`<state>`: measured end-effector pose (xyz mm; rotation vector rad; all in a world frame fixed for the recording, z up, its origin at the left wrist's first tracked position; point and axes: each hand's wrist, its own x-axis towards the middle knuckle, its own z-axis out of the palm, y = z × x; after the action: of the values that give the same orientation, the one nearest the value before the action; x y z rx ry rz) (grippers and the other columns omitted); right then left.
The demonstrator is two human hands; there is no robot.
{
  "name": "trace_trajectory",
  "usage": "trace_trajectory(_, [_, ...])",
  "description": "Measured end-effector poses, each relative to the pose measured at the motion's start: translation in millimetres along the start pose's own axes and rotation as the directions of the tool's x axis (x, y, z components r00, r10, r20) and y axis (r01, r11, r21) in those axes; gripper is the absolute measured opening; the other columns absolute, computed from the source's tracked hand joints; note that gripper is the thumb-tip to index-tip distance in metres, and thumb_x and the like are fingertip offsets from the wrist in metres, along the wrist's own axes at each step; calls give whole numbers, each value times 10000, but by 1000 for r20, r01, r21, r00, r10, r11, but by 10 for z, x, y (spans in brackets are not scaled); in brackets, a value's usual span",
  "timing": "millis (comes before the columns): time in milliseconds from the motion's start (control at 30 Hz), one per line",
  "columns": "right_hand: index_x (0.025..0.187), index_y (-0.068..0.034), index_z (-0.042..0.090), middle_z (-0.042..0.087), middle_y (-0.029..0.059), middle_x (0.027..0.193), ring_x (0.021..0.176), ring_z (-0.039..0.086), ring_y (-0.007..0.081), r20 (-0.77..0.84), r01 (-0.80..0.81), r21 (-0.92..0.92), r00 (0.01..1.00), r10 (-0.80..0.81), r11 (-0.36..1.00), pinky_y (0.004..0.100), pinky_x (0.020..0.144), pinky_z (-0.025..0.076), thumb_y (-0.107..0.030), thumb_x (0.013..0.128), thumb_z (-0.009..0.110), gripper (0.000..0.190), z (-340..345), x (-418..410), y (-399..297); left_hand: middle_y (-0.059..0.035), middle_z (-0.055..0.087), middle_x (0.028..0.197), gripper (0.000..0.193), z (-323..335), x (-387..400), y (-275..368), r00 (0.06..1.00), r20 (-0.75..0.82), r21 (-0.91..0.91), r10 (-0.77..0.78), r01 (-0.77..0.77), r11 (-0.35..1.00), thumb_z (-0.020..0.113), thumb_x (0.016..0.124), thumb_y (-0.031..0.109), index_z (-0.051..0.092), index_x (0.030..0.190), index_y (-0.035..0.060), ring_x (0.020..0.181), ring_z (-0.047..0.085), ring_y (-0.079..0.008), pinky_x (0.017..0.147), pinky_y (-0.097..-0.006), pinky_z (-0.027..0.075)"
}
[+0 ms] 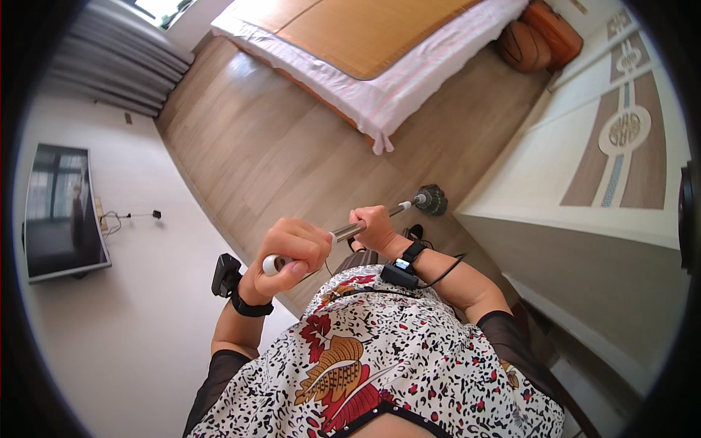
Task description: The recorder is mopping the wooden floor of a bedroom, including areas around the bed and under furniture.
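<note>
My left hand (293, 254) is closed around the top end of a mop's handle, and its white end cap (270, 265) shows beside my thumb. Farther down, my right hand (376, 227) grips the metal pole (348, 232). The pole slants away to the right, ending in a dark, bunched mop head (432, 200) on the wood-look floor (263, 159). That head lies just beyond my feet, near the corner of the white wardrobe. Both my wrists wear black straps with small devices.
Ahead stands a bed with a pink-white sheet (350, 96) and a brown mat (361, 33). A white wardrobe (526, 180) with patterned panels lines the right. A wall television (60, 211) hangs left. Grey curtains (120, 49) and a wooden nightstand (556, 35) are farther off.
</note>
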<state>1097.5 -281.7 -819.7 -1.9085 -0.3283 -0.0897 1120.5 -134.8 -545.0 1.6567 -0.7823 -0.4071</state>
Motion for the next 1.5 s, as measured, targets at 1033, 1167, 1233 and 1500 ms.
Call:
trace_trajectory(1033, [714, -27, 664, 610, 254, 754, 770, 625, 473, 152, 4, 5, 988, -5, 1000, 498, 615, 503, -161, 817, 681, 170, -29, 96, 141, -65, 480, 603, 181, 59, 85, 52, 996, 77, -110, -47, 56, 992, 595, 728, 125, 468, 638, 34, 510, 449, -214, 523, -324, 366])
trace_trajectory(1167, [713, -39, 670, 633, 239, 749, 756, 643, 461, 109, -40, -36, 993, 44, 999, 504, 629, 518, -155, 802, 675, 146, 14, -190, 107, -23, 443, 595, 301, 105, 13, 24, 996, 20, -240, -89, 91, 966, 599, 818, 230, 456, 636, 38, 530, 416, -139, 511, -307, 337])
trace_trajectory(1233, [707, -40, 669, 644, 233, 757, 762, 647, 457, 136, -90, -76, 986, 99, 993, 510, 651, 523, -151, 786, 675, 136, -68, -337, 183, -10, 431, 595, 340, 191, 7, -215, 991, -12, -332, -135, 123, 935, 605, 844, 267, 456, 636, 42, 538, 398, -123, 507, -303, 314])
trace_trajectory(1500, [686, -42, 692, 660, 232, 741, 727, 671, 447, 60, -137, -195, 987, 151, 971, 521, 677, 542, -179, 784, 658, 172, 362, 713, 534, 34, 417, 613, 439, -909, 534, -1260, 984, 71, -495, -163, 177, 851, 616, 899, 387, 501, 660, 38, 571, 364, -75, 513, -273, 259])
